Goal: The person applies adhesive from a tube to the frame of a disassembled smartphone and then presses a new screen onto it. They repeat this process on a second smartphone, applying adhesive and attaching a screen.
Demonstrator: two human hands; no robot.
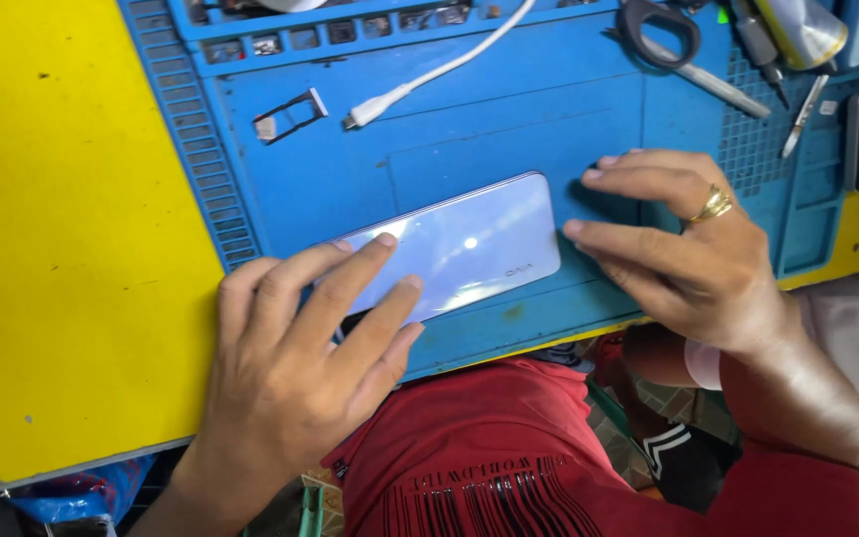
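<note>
Lying at the far left is the bright yellow tabletop (62,249), bearing the ribbed blue silicone work mat (569,109) to its right.

Left hand (295,363): pressing down flat, fingers (355,268) spread, on the near-left end of the pale lilac glossy slim smartphone (464,249); not clenching, only resting on top of it.

Smartphone: lying back-up and slightly tilted on the near middle of the mat, between both hands.

Small metal card tray (290,114): sitting on the mat, far from the phone, to the left.

White cable with a metal plug (420,82): trailing across the far middle of the mat.

Right hand (693,249): wearing a gold ring (713,206), lying open, fingertips (577,229) touching the phone's right end and the mat just beside it; grasping nothing.

Black-handled scissors (663,35), a slim metal-tipped pen-shaped tool (713,85) and metal tweezers (805,114): resting at the far right of the mat.

Red printed shirt (509,447): showing near the mat's near edge.
</note>
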